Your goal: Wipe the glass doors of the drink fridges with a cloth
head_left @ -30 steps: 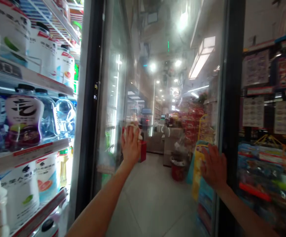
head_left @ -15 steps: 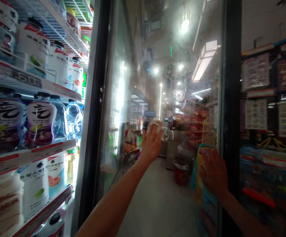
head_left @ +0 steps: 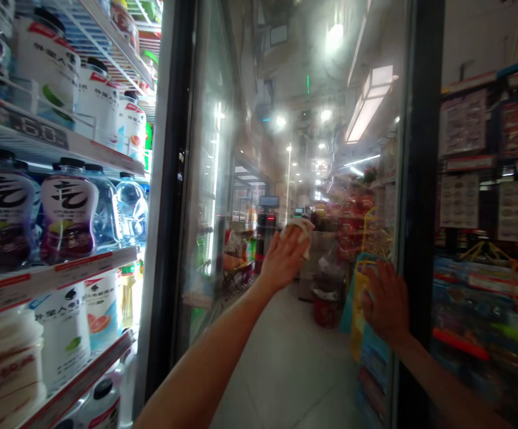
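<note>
An open fridge door of misted glass [head_left: 330, 149] stands in front of me. My left hand [head_left: 283, 259] presses a crumpled white cloth [head_left: 302, 229] against the middle of the pane, fingers closed over it. My right hand [head_left: 386, 304] lies flat and open on the glass beside the door's black right frame [head_left: 422, 179], holding nothing.
Fridge shelves [head_left: 75, 265] on the left carry white-labelled bottles [head_left: 66, 214] and clear water bottles [head_left: 129, 208]. Through the glass show a shop aisle, a red bin [head_left: 325, 310] and a checkout counter. Racks of packaged goods [head_left: 491, 268] hang to the right of the door.
My left hand has slid the cloth rightward across the glass, from left of centre to the middle. My right hand has stayed flat by the door frame.
</note>
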Demonstrator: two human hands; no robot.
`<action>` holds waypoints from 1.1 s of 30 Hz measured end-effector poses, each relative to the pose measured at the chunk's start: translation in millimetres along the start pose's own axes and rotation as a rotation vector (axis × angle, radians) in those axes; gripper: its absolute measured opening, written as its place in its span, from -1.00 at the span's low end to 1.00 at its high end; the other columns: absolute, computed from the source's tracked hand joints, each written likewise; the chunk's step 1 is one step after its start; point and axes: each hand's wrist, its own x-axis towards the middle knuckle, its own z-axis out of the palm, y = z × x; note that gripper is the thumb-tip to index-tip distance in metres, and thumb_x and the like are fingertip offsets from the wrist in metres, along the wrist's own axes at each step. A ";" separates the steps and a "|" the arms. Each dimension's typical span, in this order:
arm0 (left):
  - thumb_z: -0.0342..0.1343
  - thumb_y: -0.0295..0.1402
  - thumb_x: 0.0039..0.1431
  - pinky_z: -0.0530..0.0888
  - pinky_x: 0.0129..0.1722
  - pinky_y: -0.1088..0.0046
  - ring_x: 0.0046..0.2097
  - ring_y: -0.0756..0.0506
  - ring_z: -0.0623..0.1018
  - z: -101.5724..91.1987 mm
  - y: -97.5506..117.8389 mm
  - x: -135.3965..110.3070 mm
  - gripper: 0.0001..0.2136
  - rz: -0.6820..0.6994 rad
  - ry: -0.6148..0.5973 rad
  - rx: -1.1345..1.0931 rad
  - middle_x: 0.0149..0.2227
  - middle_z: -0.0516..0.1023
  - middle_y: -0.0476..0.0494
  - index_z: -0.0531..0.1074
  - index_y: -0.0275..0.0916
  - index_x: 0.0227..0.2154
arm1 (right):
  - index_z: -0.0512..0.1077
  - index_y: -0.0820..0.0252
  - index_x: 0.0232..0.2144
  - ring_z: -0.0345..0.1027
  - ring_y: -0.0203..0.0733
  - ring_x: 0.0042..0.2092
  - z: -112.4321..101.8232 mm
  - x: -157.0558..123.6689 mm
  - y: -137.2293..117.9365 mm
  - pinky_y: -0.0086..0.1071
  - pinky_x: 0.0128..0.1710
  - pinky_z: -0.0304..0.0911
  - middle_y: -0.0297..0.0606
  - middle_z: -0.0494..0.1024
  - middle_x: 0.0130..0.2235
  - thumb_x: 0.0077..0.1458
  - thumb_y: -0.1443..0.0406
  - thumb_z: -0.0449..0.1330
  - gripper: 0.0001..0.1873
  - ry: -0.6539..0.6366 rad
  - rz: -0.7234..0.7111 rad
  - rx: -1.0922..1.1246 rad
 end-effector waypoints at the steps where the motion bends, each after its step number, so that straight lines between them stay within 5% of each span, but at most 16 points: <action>1: -0.07 -0.33 0.18 0.01 0.23 0.12 0.30 -0.16 0.01 2.5 6.6 -0.2 -0.56 0.111 -0.016 -0.013 0.24 0.15 -0.15 0.18 -0.10 0.14 | -0.15 0.17 0.27 -0.14 0.10 0.28 0.0 -0.4 0.5 0.03 0.14 -0.02 -0.04 -0.03 0.28 0.13 0.31 -0.02 -0.31 0.004 0.000 0.005; 3: -0.08 -0.35 0.17 -0.02 0.24 0.13 0.29 -0.13 0.03 2.8 3.7 -3.3 -0.56 0.109 -0.019 -0.016 0.24 0.16 -0.11 0.17 -0.05 0.14 | -0.14 0.17 0.27 -0.13 0.10 0.27 -0.8 -2.1 1.5 0.03 0.14 -0.01 -0.05 -0.02 0.28 0.13 0.31 -0.02 -0.31 0.013 0.000 0.010; 7: -0.11 -0.39 0.16 0.00 0.21 0.02 0.29 -0.20 0.02 -7.8 -35.6 -13.5 -0.54 -0.445 0.049 0.042 0.26 0.08 -0.25 0.15 -0.17 0.16 | -0.13 0.19 0.27 -0.11 0.13 0.27 -3.4 -1.6 -3.3 0.05 0.13 -0.01 -0.04 -0.02 0.28 0.12 0.31 0.00 -0.31 0.019 0.020 0.021; 9: -0.11 -0.40 0.16 0.03 0.20 0.01 0.30 -0.22 0.00 -10.2 -40.4 -12.7 -0.54 -0.548 0.076 0.049 0.26 0.07 -0.29 0.17 -0.22 0.15 | -0.11 0.23 0.27 -0.14 0.14 0.27 -3.5 9.5 -12.9 0.08 0.14 -0.06 -0.01 0.00 0.27 0.13 0.29 -0.01 -0.32 0.026 0.042 0.036; 14: -0.07 -0.36 0.15 0.01 0.24 0.11 0.30 -0.15 0.01 -3.0 -5.3 12.1 -0.56 -0.010 0.003 -0.015 0.25 0.13 -0.13 0.20 -0.10 0.12 | 0.01 0.26 0.22 -0.13 0.06 0.28 1.3 80.6 -49.0 0.07 0.19 -0.17 -0.01 0.07 0.25 0.12 0.28 -0.02 -0.38 0.019 -0.010 0.111; 16: -0.07 -0.36 0.16 -0.03 0.25 0.13 0.29 -0.12 0.03 -4.6 -9.0 19.6 -0.56 0.038 -0.019 -0.014 0.25 0.12 -0.10 0.19 -0.06 0.13 | 0.08 0.24 0.19 -0.15 0.05 0.28 3.4 109.5 -58.9 0.08 0.20 -0.21 -0.04 0.07 0.25 0.11 0.28 -0.01 -0.42 0.013 -0.024 0.124; 23: -0.14 -0.36 0.20 0.02 0.20 -0.02 0.28 -0.20 0.06 -34.2 -116.3 -19.7 -0.55 -0.852 0.136 0.054 0.27 0.05 -0.24 0.13 -0.16 0.17 | 0.21 0.24 0.11 -0.11 0.05 0.27 8.1 130.7 -61.6 0.11 0.18 -0.21 -0.04 0.12 0.23 0.10 0.29 0.00 -0.50 0.002 -0.090 0.091; 27: -0.18 -0.32 0.23 0.11 0.17 -0.01 0.27 -0.22 0.09 -41.5 -132.1 -36.2 -0.54 -1.156 0.173 0.060 0.26 0.07 -0.29 0.06 -0.21 0.20 | 0.22 0.25 0.10 -0.10 0.07 0.27 11.1 126.5 -60.4 0.10 0.17 -0.17 -0.01 0.13 0.23 0.10 0.29 0.00 -0.51 0.030 -0.122 0.082; 29: -0.18 -0.34 0.23 0.11 0.19 0.04 0.28 -0.20 0.07 -38.9 -119.4 -29.8 -0.54 -1.090 0.145 0.072 0.26 0.07 -0.30 0.07 -0.24 0.19 | 0.23 0.25 0.10 -0.09 0.07 0.26 12.3 126.4 -60.0 0.09 0.17 -0.17 -0.01 0.14 0.22 0.09 0.30 0.01 -0.51 0.048 -0.129 0.080; 33: -0.13 -0.38 0.19 -0.01 0.24 0.10 0.31 -0.14 -0.03 -30.0 -89.8 -9.2 -0.56 -0.527 -0.005 0.051 0.28 0.04 -0.14 0.16 -0.13 0.15 | 0.24 0.26 0.08 -0.03 0.05 0.25 12.6 126.1 -58.7 0.06 0.18 -0.15 -0.02 0.18 0.20 0.09 0.31 0.01 -0.52 0.082 -0.164 0.083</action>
